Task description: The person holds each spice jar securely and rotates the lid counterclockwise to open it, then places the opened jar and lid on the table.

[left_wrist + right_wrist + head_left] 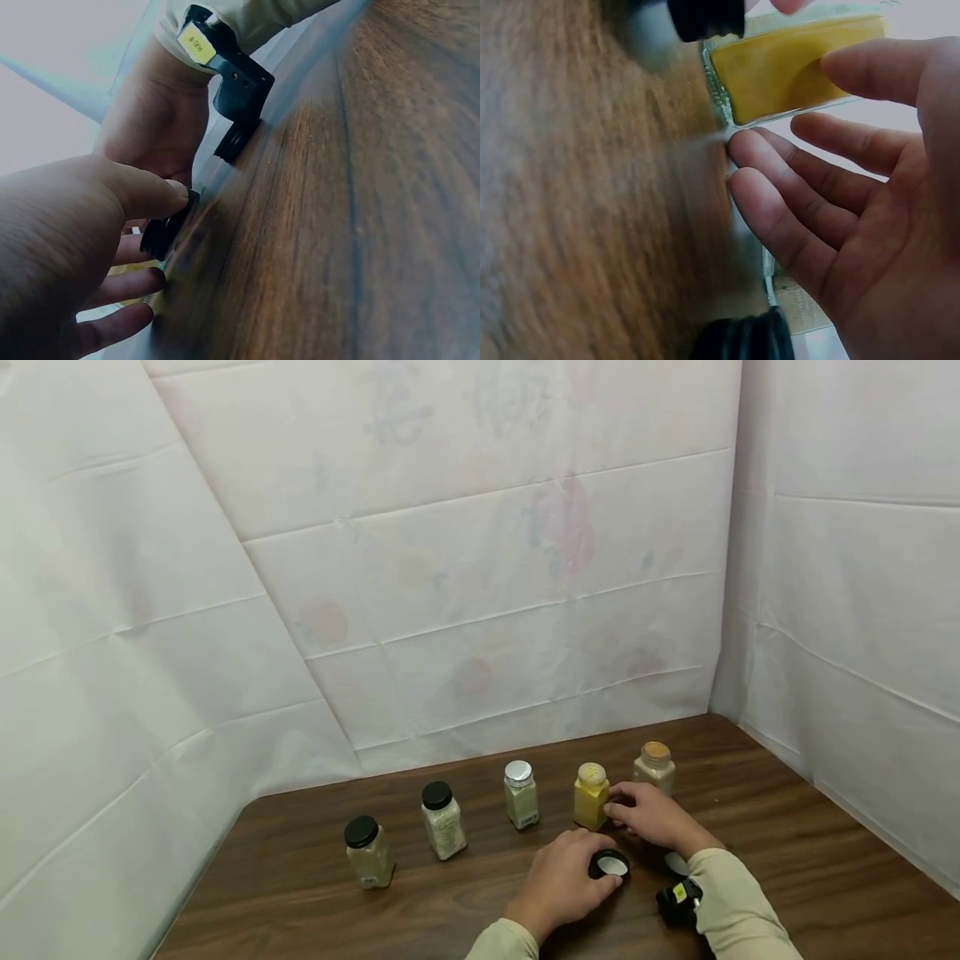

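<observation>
My left hand (pixel 564 881) pinches a black jar lid (pixel 596 865), its white inside facing up, low over the wooden table. In the left wrist view the thumb lies on the lid (pixel 169 232), with the other fingers around it. Beside a square glass jar of yellow powder (pixel 589 804) is my right hand (pixel 651 817); the jar stands upright with a perforated, uncapped top. In the right wrist view the thumb overlaps the yellow jar (pixel 795 67), and the fingers are spread loosely beside it; whether they touch it I cannot tell.
Behind the right hand stands an uncapped jar with an orange-brown top (pixel 655 764). A second black lid (pixel 677 863) lies by the right forearm. Leftward stand a silver-topped jar (pixel 521 795) and two black-capped jars (pixel 443 821) (pixel 370 853). White cloth (pixel 480 568) hangs behind the table.
</observation>
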### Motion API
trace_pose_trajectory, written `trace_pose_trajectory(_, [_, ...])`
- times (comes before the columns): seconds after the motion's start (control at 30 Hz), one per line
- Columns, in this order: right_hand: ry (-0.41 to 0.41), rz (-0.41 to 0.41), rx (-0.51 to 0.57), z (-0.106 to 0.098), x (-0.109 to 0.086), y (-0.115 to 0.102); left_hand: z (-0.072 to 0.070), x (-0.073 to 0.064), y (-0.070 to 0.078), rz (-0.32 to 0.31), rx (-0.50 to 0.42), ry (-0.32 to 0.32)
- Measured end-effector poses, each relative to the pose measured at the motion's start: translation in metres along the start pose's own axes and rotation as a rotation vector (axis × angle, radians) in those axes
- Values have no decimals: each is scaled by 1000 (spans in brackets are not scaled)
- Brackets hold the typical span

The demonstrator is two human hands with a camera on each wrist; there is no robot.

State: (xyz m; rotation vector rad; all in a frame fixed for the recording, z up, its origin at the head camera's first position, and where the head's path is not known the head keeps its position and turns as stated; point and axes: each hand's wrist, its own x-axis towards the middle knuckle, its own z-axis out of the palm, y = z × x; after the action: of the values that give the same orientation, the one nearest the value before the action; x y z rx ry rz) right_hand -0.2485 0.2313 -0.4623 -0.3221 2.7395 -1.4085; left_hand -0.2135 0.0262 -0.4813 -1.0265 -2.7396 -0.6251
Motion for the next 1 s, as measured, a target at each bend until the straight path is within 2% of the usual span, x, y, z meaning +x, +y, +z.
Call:
trace_pose_trajectory(0.17, [3, 16, -33, -3, -1, -3, 0, 2, 1, 18, 21, 0])
trace_pose_trajectory(0.4, [27, 55, -74, -3, -3, -11, 2, -2, 1, 39, 78, 38])
trace_pose_trajectory(0.5, [40, 66, -78, -3, -4, -14, 1, -3, 1, 28, 45, 38])
trace_pose_trajectory(0.6, [55, 59, -82, -3, -5, -14, 2, -4, 0, 14, -56, 56])
trace_pose_trajectory(0.73, [55, 39, -102, -4, -6, -16, 3, -5, -3, -2, -161, 150])
trace_pose_trajectory(1.0, [-35, 24, -212, -8, -9, -30, -5, -4, -18, -50, -239, 387])
